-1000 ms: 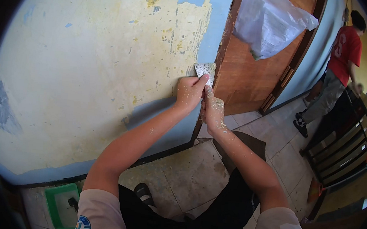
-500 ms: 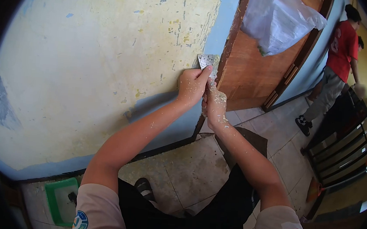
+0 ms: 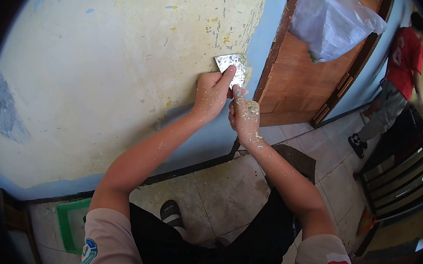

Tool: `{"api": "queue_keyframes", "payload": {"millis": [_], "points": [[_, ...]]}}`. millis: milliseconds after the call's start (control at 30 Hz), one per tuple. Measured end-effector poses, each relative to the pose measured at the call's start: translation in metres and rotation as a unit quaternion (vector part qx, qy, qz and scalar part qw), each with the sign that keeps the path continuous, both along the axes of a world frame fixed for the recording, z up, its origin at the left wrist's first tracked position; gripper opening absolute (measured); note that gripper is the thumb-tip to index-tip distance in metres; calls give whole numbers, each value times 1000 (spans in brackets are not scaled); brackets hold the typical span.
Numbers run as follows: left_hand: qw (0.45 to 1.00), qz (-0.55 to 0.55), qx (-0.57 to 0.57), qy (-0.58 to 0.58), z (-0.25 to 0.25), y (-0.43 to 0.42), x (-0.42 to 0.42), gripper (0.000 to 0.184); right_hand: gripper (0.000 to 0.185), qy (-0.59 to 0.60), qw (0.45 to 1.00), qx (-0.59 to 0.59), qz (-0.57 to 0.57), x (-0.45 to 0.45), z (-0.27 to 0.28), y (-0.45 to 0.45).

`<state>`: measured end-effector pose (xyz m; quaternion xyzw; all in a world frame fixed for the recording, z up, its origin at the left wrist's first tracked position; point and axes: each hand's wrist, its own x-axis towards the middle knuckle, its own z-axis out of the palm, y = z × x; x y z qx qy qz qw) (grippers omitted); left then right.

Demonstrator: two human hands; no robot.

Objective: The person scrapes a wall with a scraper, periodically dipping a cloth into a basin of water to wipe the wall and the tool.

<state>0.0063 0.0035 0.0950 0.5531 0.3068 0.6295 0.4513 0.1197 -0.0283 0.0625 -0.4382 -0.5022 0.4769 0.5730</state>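
A metal paint scraper (image 3: 230,65), speckled with paint bits, lies against the wall (image 3: 117,65) near the edge between bare cream plaster and blue paint. My left hand (image 3: 211,93) is closed on the scraper, its thumb pressed along the blade. Just below and to the right, my right hand (image 3: 245,116) wraps around the handle, which its fingers mostly hide. Paint flakes cling to both hands and the right wrist.
Right of the wall stands a brown wooden door (image 3: 299,84) with a white plastic bag (image 3: 331,27) hanging on it. A green tray (image 3: 67,230) sits on the floor at lower left. A person in a red shirt (image 3: 404,60) stands beyond a black slatted chair (image 3: 402,172).
Both hands and the scraper have shifted slightly left and up on the wall. The blade now tilts and catches more light. The camera view has moved a little.
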Motion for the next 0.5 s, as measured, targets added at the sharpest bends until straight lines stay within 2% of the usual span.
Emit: {"api": "queue_keyframes", "payload": {"millis": [267, 367, 433, 500], "points": [[1000, 2, -7, -9, 10, -6, -17, 47, 58, -16, 1000, 12, 11, -15, 18, -5], [999, 22, 23, 3, 14, -7, -22, 47, 56, -6, 999, -13, 33, -18, 25, -6], [998, 39, 5, 43, 24, -16, -27, 46, 52, 19, 998, -20, 53, -21, 32, -10], [998, 42, 4, 37, 28, -12, -29, 45, 49, 32, 997, -28, 67, -25, 35, -11]]}}
